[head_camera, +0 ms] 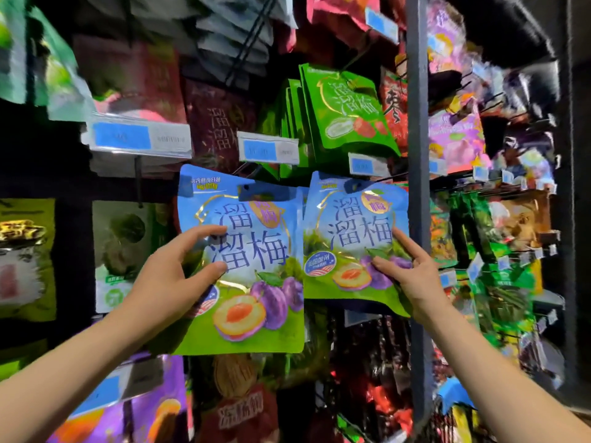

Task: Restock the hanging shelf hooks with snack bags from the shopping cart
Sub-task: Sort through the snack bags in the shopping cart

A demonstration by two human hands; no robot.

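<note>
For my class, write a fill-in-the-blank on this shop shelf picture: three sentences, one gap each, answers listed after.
1. The left bag, gripped by the left hand, pictures purple ____.
2. The right hand grips the right bag, so the person holds ____ bags.
3. The hanging bags straight above the right bag are mainly ____.

Answers: plums; two; green.

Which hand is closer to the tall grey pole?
Right. The right hand holds the right blue bag beside the grey pole. The left hand grips the left blue bag, far off to the pole's left.
</note>
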